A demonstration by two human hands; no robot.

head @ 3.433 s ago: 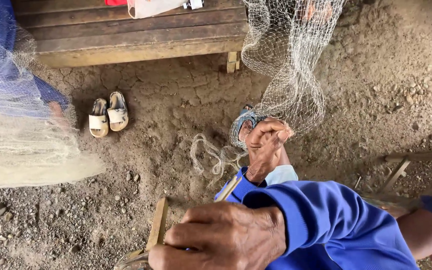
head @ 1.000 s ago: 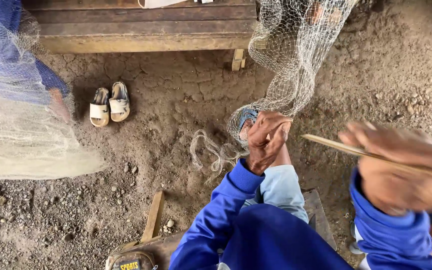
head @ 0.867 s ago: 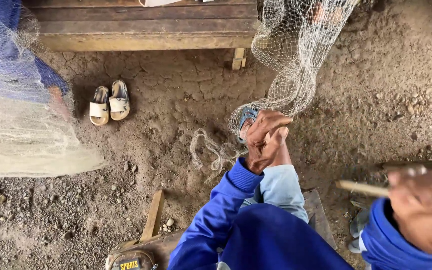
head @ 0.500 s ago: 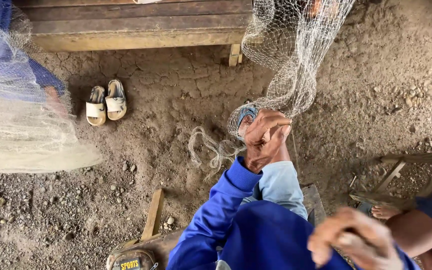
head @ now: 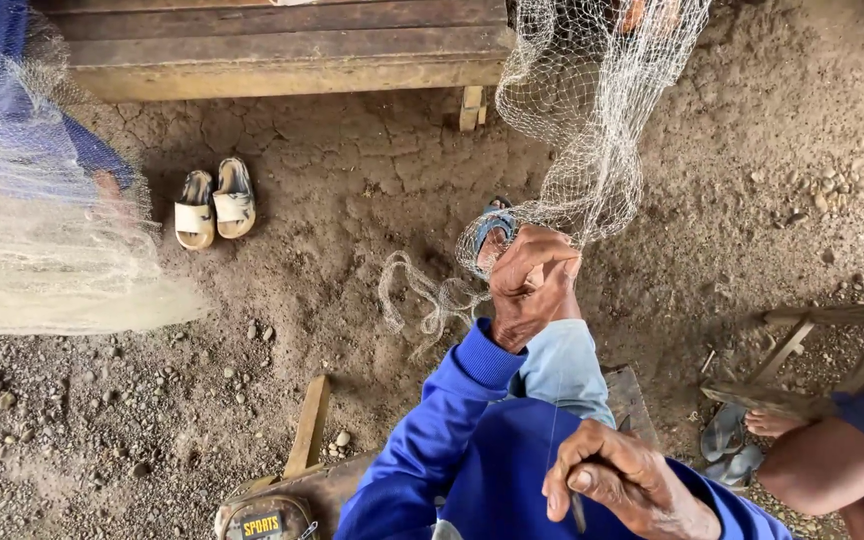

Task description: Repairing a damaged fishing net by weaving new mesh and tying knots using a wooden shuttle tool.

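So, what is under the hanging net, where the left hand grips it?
Under the net by the left hand lies a blue sandal on dirt ground. Net and hand cover most of it, so a foot inside cannot be confirmed.

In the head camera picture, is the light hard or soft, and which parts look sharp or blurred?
Head view: soft, even light with only faint shadows and no glare; the left hand gripping the net and the sandals look sharp; the right hand near the bottom edge is slightly soft; the pale netting at left appears hazy.
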